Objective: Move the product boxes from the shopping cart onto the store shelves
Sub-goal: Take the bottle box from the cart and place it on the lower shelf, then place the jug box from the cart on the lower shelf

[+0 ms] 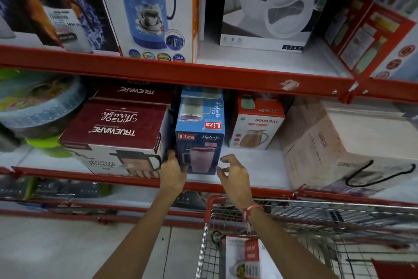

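Note:
A blue Liza box (200, 141) stands upright on the middle shelf (255, 165) between a maroon Trueware box (115, 134) and a Good Day box (256, 129). My left hand (173, 173) presses against the blue box's lower left corner. Just right of the box, my right hand (234, 176) hovers with its fingers apart, not touching it. Below, the wire shopping cart (316, 222) holds a white and red box (245, 258) at its near end.
A pale Ganesh box (321, 145) lies tilted at the shelf's right. The upper shelf carries a blue flask box (149, 9) and a white casserole box (269, 7). Round casseroles (36, 107) sit at the left. Bare shelf shows between the Liza and Ganesh boxes.

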Demonstrator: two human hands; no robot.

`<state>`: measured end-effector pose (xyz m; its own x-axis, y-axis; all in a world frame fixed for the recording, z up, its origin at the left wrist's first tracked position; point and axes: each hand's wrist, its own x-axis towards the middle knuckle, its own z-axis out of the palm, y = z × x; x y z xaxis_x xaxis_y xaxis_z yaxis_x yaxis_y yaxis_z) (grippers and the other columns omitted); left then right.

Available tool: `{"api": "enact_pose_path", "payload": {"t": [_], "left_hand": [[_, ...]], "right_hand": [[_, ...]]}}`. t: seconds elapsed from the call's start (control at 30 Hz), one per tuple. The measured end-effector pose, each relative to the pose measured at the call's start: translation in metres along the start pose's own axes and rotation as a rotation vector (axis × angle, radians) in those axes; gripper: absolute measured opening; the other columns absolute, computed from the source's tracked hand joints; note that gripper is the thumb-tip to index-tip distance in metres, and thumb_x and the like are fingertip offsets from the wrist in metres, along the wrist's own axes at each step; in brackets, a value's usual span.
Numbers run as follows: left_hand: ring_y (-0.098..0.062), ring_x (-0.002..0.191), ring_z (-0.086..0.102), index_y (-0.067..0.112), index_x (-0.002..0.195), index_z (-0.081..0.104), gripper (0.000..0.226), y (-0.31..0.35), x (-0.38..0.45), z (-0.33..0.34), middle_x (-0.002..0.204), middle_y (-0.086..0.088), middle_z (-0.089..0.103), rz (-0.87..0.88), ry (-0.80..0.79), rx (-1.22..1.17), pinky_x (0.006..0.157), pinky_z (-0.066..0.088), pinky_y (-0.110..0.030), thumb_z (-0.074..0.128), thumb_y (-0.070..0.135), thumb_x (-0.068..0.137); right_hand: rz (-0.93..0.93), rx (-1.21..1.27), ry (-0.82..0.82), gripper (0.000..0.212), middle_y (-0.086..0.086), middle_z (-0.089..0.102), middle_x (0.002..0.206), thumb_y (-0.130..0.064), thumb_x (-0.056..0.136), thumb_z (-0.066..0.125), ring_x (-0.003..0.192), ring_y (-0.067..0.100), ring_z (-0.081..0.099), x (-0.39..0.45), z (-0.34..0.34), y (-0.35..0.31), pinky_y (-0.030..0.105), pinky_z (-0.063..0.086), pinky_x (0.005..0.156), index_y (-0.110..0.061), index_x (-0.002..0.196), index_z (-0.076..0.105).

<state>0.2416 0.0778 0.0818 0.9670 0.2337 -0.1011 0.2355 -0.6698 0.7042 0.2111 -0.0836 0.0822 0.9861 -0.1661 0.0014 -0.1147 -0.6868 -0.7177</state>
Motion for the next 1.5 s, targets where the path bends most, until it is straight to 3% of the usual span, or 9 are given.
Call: {"api": "enact_pose_path", "payload": {"t": [0.1,0.2,0.43,0.5,0.6,0.83,1.0,1.1,1.5], "left_hand": [[-0.039,0.11,0.053,-0.005,0.124,0.042,0.053,-0.016,-0.03,0.02,0.12,-0.026,0.055,-0.009,0.115,-0.031,0.095,0.046,-0.045,0.066,0.002,0.076],[-0.028,0.097,0.054,0.0,0.11,0.051,0.038,-0.024,-0.082,0.05,0.11,-0.018,0.054,0.037,0.122,-0.134,0.086,0.05,-0.037,0.063,-0.004,0.074],[-0.02,0.089,0.066,0.015,0.1,0.06,0.018,-0.033,-0.207,0.14,0.108,-0.007,0.068,-0.301,-0.684,-0.119,0.077,0.058,-0.032,0.062,0.015,0.083],[-0.022,0.1,0.064,0.015,0.111,0.058,0.024,-0.03,-0.234,0.154,0.114,-0.006,0.066,-0.352,-0.818,-0.097,0.08,0.054,-0.029,0.058,0.018,0.086],[-0.022,0.098,0.061,0.014,0.121,0.055,0.031,-0.035,-0.255,0.163,0.115,-0.007,0.064,-0.36,-0.894,-0.076,0.07,0.049,-0.023,0.052,0.02,0.091],[-0.019,0.084,0.067,0.009,0.111,0.061,0.024,-0.048,-0.243,0.13,0.113,-0.011,0.069,-0.366,-0.686,-0.055,0.047,0.05,-0.016,0.058,0.01,0.087],[-0.027,0.102,0.065,0.004,0.112,0.06,0.037,-0.055,-0.23,0.096,0.118,-0.014,0.066,-0.356,-0.547,-0.124,0.082,0.058,-0.039,0.07,0.0,0.076],[-0.028,0.104,0.064,0.001,0.109,0.061,0.04,-0.049,-0.231,0.085,0.118,-0.015,0.065,-0.32,-0.478,-0.119,0.083,0.058,-0.039,0.075,0.0,0.071],[-0.016,0.087,0.071,0.019,0.09,0.054,0.03,0.02,-0.21,0.054,0.098,-0.006,0.073,0.037,-0.114,-0.187,0.072,0.059,-0.025,0.073,0.002,0.073]], "right_hand": [[-0.012,0.027,0.092,0.021,0.006,0.063,0.11,-0.021,0.093,0.056,0.089,0.016,0.063,-0.038,0.003,0.036,0.034,0.058,0.081,-0.015,0.113,0.053],[0.104,-0.02,0.12,0.02,0.008,0.056,0.117,-0.022,0.096,0.051,0.103,0.018,0.052,-0.084,0.002,0.085,0.03,0.046,0.087,-0.013,0.113,0.054],[0.761,-0.188,-0.013,0.054,0.022,0.049,0.129,-0.028,0.088,0.061,0.121,0.041,0.045,-0.175,-0.019,0.206,0.049,0.041,0.103,-0.001,0.131,0.043],[0.964,0.03,-0.111,0.049,0.015,0.06,0.105,-0.032,0.086,0.063,0.097,0.03,0.061,-0.187,-0.033,0.217,0.032,0.055,0.081,-0.001,0.122,0.048],[1.002,0.189,-0.227,0.019,0.007,0.057,0.079,-0.016,0.089,0.063,0.067,0.016,0.056,-0.197,-0.05,0.213,0.023,0.044,0.047,-0.003,0.096,0.051],[0.881,0.219,-0.353,0.042,0.017,0.064,0.109,-0.011,0.085,0.064,0.084,0.027,0.062,-0.19,-0.05,0.19,0.042,0.057,0.064,-0.015,0.117,0.037],[0.702,0.216,-0.371,0.042,0.01,0.066,0.102,-0.01,0.082,0.066,0.086,0.028,0.065,-0.18,-0.056,0.163,0.051,0.06,0.073,-0.015,0.117,0.043],[0.666,0.215,-0.376,0.041,0.005,0.064,0.098,-0.012,0.081,0.068,0.084,0.023,0.063,-0.179,-0.06,0.151,0.05,0.06,0.072,-0.015,0.115,0.045],[0.191,0.134,0.069,0.031,0.002,0.067,0.106,-0.003,0.085,0.063,0.089,0.015,0.066,-0.162,-0.116,0.096,0.037,0.059,0.074,-0.024,0.099,0.045]]}}
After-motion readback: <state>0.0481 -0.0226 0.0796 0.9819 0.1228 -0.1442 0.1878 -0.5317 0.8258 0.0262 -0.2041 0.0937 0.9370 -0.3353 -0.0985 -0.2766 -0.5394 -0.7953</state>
